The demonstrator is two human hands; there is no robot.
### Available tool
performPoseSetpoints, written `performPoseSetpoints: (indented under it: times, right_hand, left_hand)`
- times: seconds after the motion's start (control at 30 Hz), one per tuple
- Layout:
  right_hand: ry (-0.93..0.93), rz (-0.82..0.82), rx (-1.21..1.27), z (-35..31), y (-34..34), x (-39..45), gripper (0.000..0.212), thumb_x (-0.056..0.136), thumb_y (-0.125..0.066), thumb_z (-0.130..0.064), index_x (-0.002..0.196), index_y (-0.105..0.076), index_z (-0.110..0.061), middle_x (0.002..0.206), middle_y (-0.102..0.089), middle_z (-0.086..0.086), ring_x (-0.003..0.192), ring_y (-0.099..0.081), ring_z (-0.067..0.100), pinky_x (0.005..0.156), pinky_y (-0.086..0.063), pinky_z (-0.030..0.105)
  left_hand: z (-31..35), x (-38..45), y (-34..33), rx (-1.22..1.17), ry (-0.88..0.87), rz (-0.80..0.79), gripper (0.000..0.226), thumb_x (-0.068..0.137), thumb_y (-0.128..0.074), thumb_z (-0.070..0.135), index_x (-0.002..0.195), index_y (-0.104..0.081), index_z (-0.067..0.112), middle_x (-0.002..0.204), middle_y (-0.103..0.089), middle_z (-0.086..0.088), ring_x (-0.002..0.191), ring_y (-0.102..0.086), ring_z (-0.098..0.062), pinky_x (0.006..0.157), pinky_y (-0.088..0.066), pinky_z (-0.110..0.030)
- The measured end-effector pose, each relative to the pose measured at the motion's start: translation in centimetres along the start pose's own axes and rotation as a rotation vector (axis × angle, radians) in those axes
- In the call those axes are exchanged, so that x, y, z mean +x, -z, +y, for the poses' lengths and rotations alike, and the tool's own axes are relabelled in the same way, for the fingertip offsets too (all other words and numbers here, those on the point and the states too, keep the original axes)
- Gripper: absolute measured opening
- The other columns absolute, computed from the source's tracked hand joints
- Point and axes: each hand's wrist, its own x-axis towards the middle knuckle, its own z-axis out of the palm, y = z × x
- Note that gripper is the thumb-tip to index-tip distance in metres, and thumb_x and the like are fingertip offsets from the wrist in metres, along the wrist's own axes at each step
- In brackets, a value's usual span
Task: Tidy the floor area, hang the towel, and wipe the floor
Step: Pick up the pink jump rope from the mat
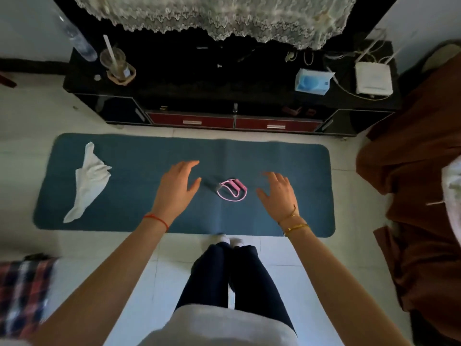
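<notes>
You're standing at the near edge of the blue mat (139,176), white-socked toes right at its border, looking straight down. Both arms are stretched out over it. Your left hand (178,187) is spread wide, fingers straight and relaxed, holding nothing, with a red string round the wrist. Your right hand (278,193) is open too, fingers fanned and only slightly bent, empty, with gold bracelets at the wrist. Between the two hands, on the middle of the mat, lies the pink skipping rope (232,189), coiled in a small loop with its handles side by side; neither hand touches it. Something small and dark sits just left of the rope, too blurred to name.

Over at the mat's left end lies the white towel (86,182), crumpled into a long twisted shape, well apart from your left hand. The pale tiled floor (294,275) shows around the mat.

Beyond the mat runs the low black TV cabinet (174,83) with two red drawers. On its top: a plastic cup (113,61) with a straw at the left, a clear bottle (79,43) beside it, a blue tissue pack (311,82) and a white router (373,79) at the right. Lace cloth (224,16) hangs above. Brown fabric (414,176) is heaped at your right, plaid cloth (22,290) at your lower left.
</notes>
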Motion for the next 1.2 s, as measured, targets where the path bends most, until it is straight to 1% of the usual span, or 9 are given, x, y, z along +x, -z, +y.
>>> performPoseSetpoints:
  times: [0.3, 0.47, 0.6, 0.73, 0.87, 0.97, 1.07, 1.13, 1.2]
  right_hand:
    - [-0.098, -0.155, -0.014, 10.4, -18.3, 13.1, 0.055, 0.090, -0.061, -0.029, 0.137, -0.043, -0.008, 0.135, -0.050, 0.015, 0.122, -0.043, 0.034, 0.098, -0.040, 0.040]
    - [-0.123, -0.152, -0.011, 15.6, -28.9, 19.3, 0.058, 0.089, -0.062, -0.030, 0.139, -0.040, -0.010, 0.134, -0.049, 0.015, 0.121, -0.043, 0.034, 0.096, -0.042, 0.041]
    - [-0.136, -0.157, -0.017, 19.3, -36.6, 23.4, 0.063, 0.089, -0.060, -0.035, 0.141, -0.035, -0.010, 0.135, -0.047, 0.015, 0.121, -0.042, 0.034, 0.095, -0.042, 0.042]
    - [-0.152, -0.178, -0.047, 22.5, -43.2, 26.5, 0.067, 0.086, -0.064, -0.035, 0.141, -0.034, -0.011, 0.135, -0.044, 0.015, 0.121, -0.041, 0.035, 0.093, -0.042, 0.044]
    - [-0.160, -0.224, -0.120, 24.7, -48.5, 28.0, 0.070, 0.081, -0.068, -0.039, 0.135, -0.038, -0.007, 0.131, -0.043, 0.015, 0.119, -0.041, 0.035, 0.093, -0.041, 0.044]
    - [-0.130, -0.218, -0.181, 25.5, -51.4, 28.4, 0.070, 0.076, -0.073, -0.042, 0.130, -0.041, -0.009, 0.125, -0.044, 0.013, 0.114, -0.043, 0.032, 0.090, -0.042, 0.042]
    - [-0.137, -0.143, -0.246, 25.7, -53.2, 28.5, 0.067, 0.075, -0.073, -0.042, 0.124, -0.043, -0.008, 0.121, -0.045, 0.012, 0.111, -0.045, 0.031, 0.087, -0.042, 0.041]
    - [-0.133, -0.113, -0.295, 25.9, -53.7, 28.7, 0.061, 0.077, -0.071, -0.040, 0.121, -0.044, -0.009, 0.120, -0.047, 0.010, 0.110, -0.046, 0.030, 0.086, -0.041, 0.040]
    - [-0.133, -0.115, -0.302, 26.1, -53.5, 29.1, 0.052, 0.079, -0.067, -0.034, 0.118, -0.045, -0.008, 0.119, -0.050, 0.011, 0.109, -0.047, 0.030, 0.086, -0.039, 0.040]
  left_hand:
    - [-12.4, 8.1, -20.3, -0.006, 0.109, -0.094, 0.038, 0.089, -0.065, 0.017, 0.124, -0.057, 0.004, 0.117, -0.063, -0.017, 0.107, -0.059, -0.037, 0.091, -0.050, -0.046]
    - [-19.3, 11.6, -31.6, -0.035, 0.177, -0.122, 0.038, 0.091, -0.062, 0.018, 0.125, -0.057, 0.003, 0.118, -0.062, -0.017, 0.109, -0.058, -0.036, 0.093, -0.048, -0.045]
    - [-24.1, 13.5, -40.1, -0.073, 0.245, -0.151, 0.038, 0.091, -0.061, 0.019, 0.126, -0.056, 0.003, 0.121, -0.061, -0.018, 0.111, -0.057, -0.037, 0.093, -0.047, -0.046]
    - [-27.4, 14.7, -47.5, -0.130, 0.334, -0.214, 0.044, 0.092, -0.061, 0.028, 0.128, -0.054, 0.006, 0.126, -0.059, -0.016, 0.117, -0.054, -0.034, 0.098, -0.045, -0.042]
    - [-29.3, 15.3, -52.8, -0.179, 0.424, -0.304, 0.051, 0.091, -0.060, 0.042, 0.129, -0.054, 0.008, 0.126, -0.058, -0.016, 0.119, -0.052, -0.032, 0.099, -0.041, -0.036]
    - [-30.4, 15.6, -55.1, -0.185, 0.446, -0.325, 0.049, 0.087, -0.058, 0.051, 0.116, -0.059, 0.011, 0.112, -0.065, -0.015, 0.108, -0.058, -0.033, 0.089, -0.048, -0.037]
    - [-30.8, 15.7, -56.4, -0.203, 0.490, -0.338, 0.036, 0.090, -0.061, 0.039, 0.111, -0.059, 0.011, 0.104, -0.068, -0.014, 0.101, -0.062, -0.034, 0.082, -0.048, -0.033]
    - [-30.7, 15.7, -56.8, -0.221, 0.505, -0.323, 0.030, 0.091, -0.062, 0.028, 0.113, -0.059, 0.008, 0.104, -0.069, -0.015, 0.100, -0.063, -0.032, 0.076, -0.042, -0.026]
    - [-30.4, 15.6, -56.7, -0.242, 0.494, -0.295, 0.029, 0.090, -0.064, 0.023, 0.114, -0.060, 0.007, 0.106, -0.070, -0.013, 0.100, -0.064, -0.030, 0.075, -0.040, -0.023]
